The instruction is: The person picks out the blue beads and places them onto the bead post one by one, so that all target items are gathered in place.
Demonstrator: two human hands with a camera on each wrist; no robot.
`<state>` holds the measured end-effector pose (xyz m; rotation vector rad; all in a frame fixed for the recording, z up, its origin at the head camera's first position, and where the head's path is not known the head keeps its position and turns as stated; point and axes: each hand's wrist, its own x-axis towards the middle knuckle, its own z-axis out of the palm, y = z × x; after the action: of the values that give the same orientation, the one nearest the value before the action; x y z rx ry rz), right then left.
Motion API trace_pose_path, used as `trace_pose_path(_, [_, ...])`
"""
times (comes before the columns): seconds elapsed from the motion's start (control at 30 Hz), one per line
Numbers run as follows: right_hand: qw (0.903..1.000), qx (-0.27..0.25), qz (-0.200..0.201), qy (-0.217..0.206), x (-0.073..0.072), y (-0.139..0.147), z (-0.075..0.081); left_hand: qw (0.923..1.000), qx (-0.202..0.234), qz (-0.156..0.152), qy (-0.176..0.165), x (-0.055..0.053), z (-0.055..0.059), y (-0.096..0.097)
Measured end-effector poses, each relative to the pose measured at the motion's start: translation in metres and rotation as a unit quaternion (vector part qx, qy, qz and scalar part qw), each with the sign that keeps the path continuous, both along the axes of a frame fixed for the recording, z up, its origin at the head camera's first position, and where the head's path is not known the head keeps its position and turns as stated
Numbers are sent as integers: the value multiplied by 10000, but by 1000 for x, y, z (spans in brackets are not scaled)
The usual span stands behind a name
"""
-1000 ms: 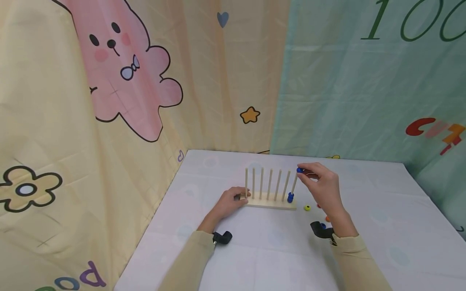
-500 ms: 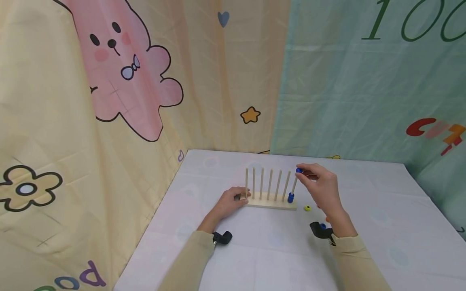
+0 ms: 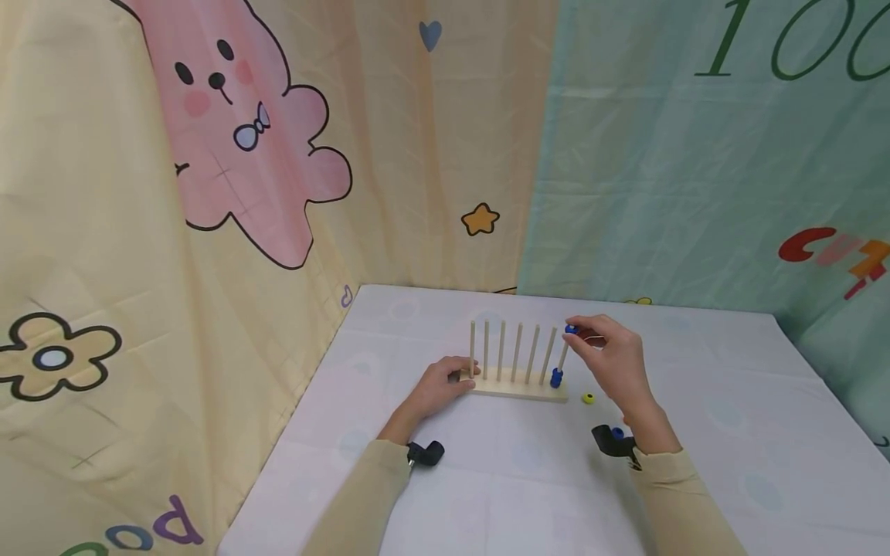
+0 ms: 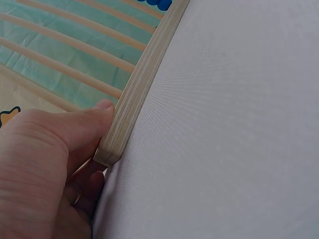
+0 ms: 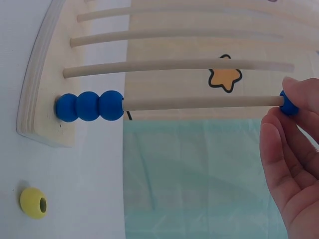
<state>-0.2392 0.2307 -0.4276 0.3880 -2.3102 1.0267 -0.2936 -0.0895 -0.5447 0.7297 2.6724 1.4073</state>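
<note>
A wooden peg stand (image 3: 521, 391) with a row of upright rods rests on the white table. My left hand (image 3: 439, 386) grips its left end; in the left wrist view the thumb lies along the base edge (image 4: 134, 94). Three blue beads (image 5: 88, 106) are stacked at the foot of the rightmost rod (image 5: 199, 103). At that rod's tip, my right hand (image 3: 615, 359) pinches another blue bead (image 5: 288, 103) between thumb and fingers. The bead sits right at the rod's end, partly covered by the fingertips.
On the table (image 3: 514, 479), a yellow bead (image 3: 588, 398) lies just right of the stand. Nearer my right wrist are a loose blue bead (image 3: 617, 433) and an orange one mostly hidden by the wrist. Printed curtains (image 3: 403, 154) hang behind the table's far edge.
My right hand has lowered very slightly with the blue bead at the rod's tip. The left hand and the stand have stayed in place.
</note>
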Motion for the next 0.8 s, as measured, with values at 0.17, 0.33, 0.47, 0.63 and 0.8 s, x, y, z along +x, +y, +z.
trace_pose_path(0.17, [9999, -45, -1, -93, -1, 2, -2, 10000, 24, 4, -4, 0, 0, 0])
trace_pose_path(0.33, [9997, -109, 12, -202, -1, 4, -4, 10000, 4, 13, 4, 0, 0, 0])
trace_pose_path(0.47, [9993, -175, 57, -333, -2, 5, -6, 10000, 2, 9, 20, 0, 0, 0])
trace_pose_path(0.63, [9983, -212, 137, -528, -2, 7, -9, 10000, -12, -14, 39, 0, 0, 1])
trace_pose_path(0.8, [9981, -201, 182, -549, -2, 8, -9, 10000, 64, -28, 44, 0, 0, 0])
